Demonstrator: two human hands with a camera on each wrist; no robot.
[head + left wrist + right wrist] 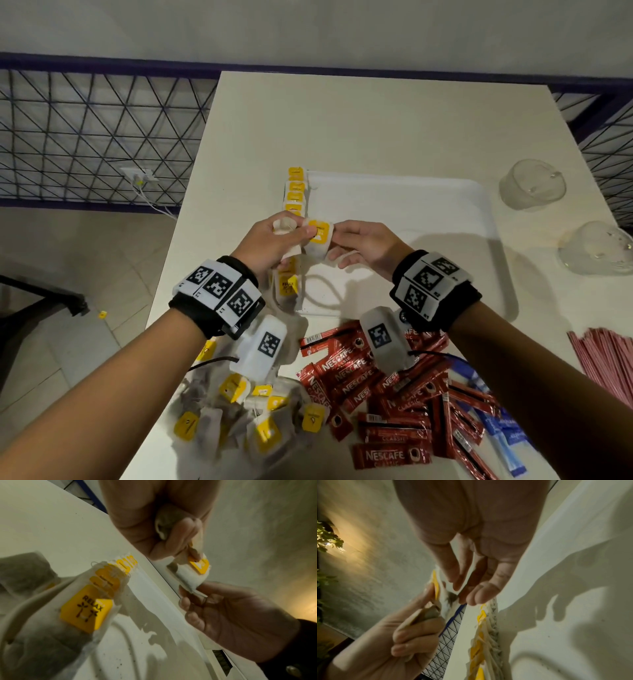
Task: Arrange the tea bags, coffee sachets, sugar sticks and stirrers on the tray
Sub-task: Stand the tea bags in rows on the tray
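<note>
Tea bag [318,236] with a yellow tag sits mid-frame in the head view, above the left edge of the white tray [479,212], pinched between both hands. Left hand [270,240] curls round a bunch of further bags while its thumb presses the tag; right hand [363,243] pinches the bag's other side. A row of tea bags [295,192] lines the tray's left rim. At lower frame lie a loose tea-bag pile [253,411], red coffee sachets [383,394] and, lower right, stirrers [606,359].

Yellow-tagged tea bags [296,192], red coffee sachets [376,383], white tray [411,192].
</note>
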